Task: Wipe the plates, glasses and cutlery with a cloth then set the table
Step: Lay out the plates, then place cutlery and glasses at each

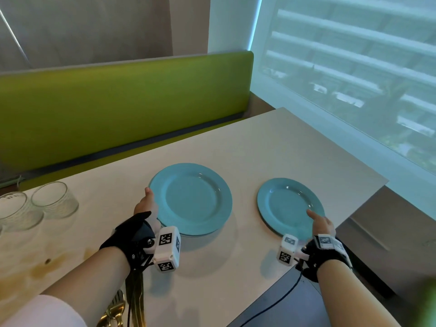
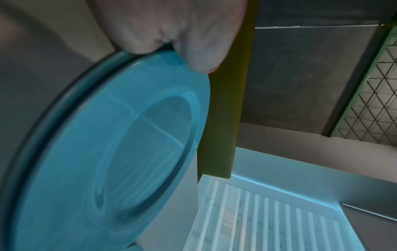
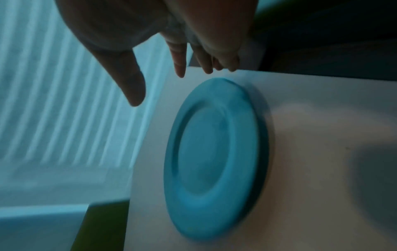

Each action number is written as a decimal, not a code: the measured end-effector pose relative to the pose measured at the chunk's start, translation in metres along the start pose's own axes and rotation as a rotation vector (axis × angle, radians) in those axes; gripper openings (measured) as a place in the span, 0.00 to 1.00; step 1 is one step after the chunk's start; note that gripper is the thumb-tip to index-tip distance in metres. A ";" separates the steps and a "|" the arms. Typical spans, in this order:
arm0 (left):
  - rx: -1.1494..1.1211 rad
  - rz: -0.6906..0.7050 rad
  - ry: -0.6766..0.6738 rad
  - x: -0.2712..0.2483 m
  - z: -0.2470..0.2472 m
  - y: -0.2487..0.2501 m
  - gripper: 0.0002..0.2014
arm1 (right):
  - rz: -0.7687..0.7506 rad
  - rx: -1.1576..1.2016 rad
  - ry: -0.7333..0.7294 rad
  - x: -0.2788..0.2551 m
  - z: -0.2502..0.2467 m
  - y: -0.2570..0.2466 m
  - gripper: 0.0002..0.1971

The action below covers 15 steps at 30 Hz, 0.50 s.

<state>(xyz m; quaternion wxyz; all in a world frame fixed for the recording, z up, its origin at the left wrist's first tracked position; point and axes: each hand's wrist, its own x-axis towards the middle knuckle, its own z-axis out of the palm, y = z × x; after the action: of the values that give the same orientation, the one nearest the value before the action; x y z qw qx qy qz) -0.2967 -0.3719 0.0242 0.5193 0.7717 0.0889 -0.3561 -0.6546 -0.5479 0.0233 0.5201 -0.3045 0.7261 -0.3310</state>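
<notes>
Two blue plates lie on the beige table (image 1: 259, 142). My left hand (image 1: 146, 204) grips the left plate (image 1: 191, 199) at its left rim, thumb on top; the left wrist view shows the fingers (image 2: 193, 51) pinching that plate (image 2: 103, 152), with the rim of another plate (image 2: 53, 110) showing just beneath. My right hand (image 1: 320, 224) is at the near right edge of the right plate (image 1: 287, 206). In the blurred right wrist view this hand (image 3: 158, 88) is spread with straight fingers, holding nothing, just off the plate (image 3: 214, 158).
Two clear glasses (image 1: 55, 199) (image 1: 16, 211) stand upside down at the table's left. Gold cutlery (image 1: 115, 310) lies near the front edge under my left forearm. A green bench back (image 1: 118, 102) runs behind the table. A window (image 1: 354, 67) is on the right, close to the table's right edge.
</notes>
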 end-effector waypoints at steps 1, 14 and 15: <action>-0.002 -0.007 -0.009 -0.001 0.002 -0.001 0.37 | -0.072 -0.052 -0.013 -0.008 0.007 -0.003 0.31; -0.212 -0.017 -0.224 -0.043 -0.018 -0.039 0.25 | 0.009 -0.006 -0.455 -0.128 0.087 0.056 0.10; -0.197 -0.014 -0.212 -0.043 -0.026 -0.042 0.27 | 0.020 0.008 -0.430 -0.133 0.084 0.063 0.10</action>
<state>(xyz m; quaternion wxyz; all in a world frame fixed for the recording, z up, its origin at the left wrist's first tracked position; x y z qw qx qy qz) -0.3374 -0.3207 0.0266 0.5965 0.6745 0.0737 -0.4287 -0.5441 -0.4196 0.0262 0.6674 -0.3591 0.6001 -0.2561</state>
